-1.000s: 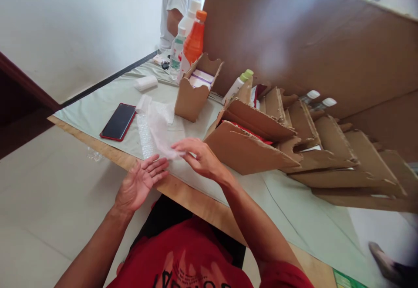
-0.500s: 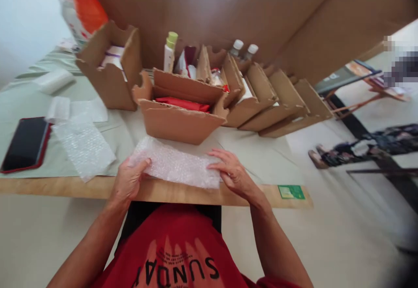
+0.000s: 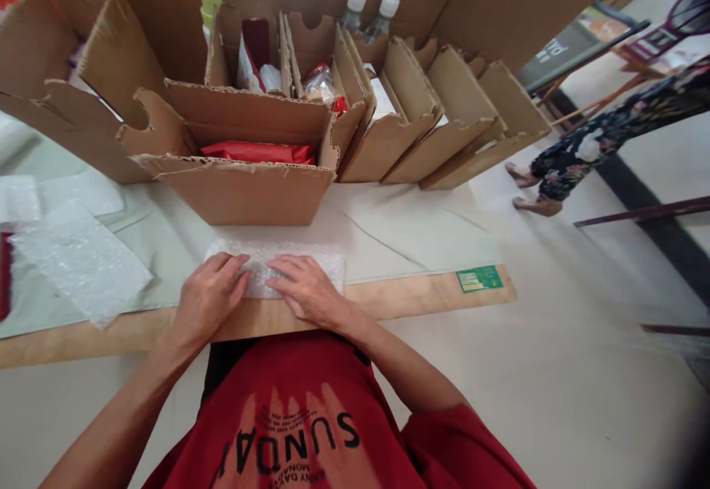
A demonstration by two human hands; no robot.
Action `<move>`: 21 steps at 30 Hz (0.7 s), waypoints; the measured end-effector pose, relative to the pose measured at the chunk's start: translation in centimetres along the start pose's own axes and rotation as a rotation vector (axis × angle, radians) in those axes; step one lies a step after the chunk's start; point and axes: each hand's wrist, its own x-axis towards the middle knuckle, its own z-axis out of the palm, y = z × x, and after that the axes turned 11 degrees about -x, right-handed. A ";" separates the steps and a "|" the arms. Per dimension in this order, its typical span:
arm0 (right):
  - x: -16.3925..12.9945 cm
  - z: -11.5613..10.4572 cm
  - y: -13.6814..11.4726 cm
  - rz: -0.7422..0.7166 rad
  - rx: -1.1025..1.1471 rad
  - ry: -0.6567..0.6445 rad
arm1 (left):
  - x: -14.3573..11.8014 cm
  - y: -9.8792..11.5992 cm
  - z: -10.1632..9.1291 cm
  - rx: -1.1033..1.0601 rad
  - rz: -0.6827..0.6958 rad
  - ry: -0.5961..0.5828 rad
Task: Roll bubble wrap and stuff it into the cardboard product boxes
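Bubble wrap sheet point(image 3: 327, 263) lies flat at the near edge of the table point(image 3: 416, 300), directly in front of me at six o'clock, just short of the cardboard box point(image 3: 238, 193) standing at twelve o'clock of it. Far left, at nine o'clock, a spare bubble wrap piece point(image 3: 78, 263) rests loose on the pale table cover point(image 3: 399, 230), set aside and well apart from my hands. My left hand point(image 3: 208, 297) presses palm-down on the left portion of the sheet, fingers extended and flat, gripping nothing; I judge this pins the light sheet so it cannot curl or slide. My right hand point(image 3: 302, 289) lies beside it, fingertips of both nearly meeting, likewise spread flat on the wrap and not closed around anything. Inside the box a red packet point(image 3: 255, 152) sits low, within reach. Behind, from twelve to two o'clock, a row of cardboard bins point(image 3: 421, 104) holds bottles point(image 3: 369, 12) upright. At three o'clock, on the floor, another person's legs point(image 3: 577, 149) stand clear of the table.
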 end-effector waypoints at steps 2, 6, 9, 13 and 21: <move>-0.4 1.2 0.6 -0.030 -0.006 -0.073 | 0.8 -1.4 0.9 0.053 -0.055 -0.052; -4.9 0.2 4.4 0.191 -0.069 -0.028 | 0.2 -3.1 1.1 0.036 -0.099 -0.051; -6.9 -1.8 6.8 0.398 -0.109 0.070 | -0.4 -3.0 0.4 0.006 -0.084 -0.029; -4.9 -2.7 7.1 0.452 -0.128 0.050 | -1.5 -2.9 -0.9 0.177 -0.117 0.118; -3.3 -1.8 3.7 0.494 0.059 0.039 | -2.2 -2.7 -0.9 0.264 -0.289 0.006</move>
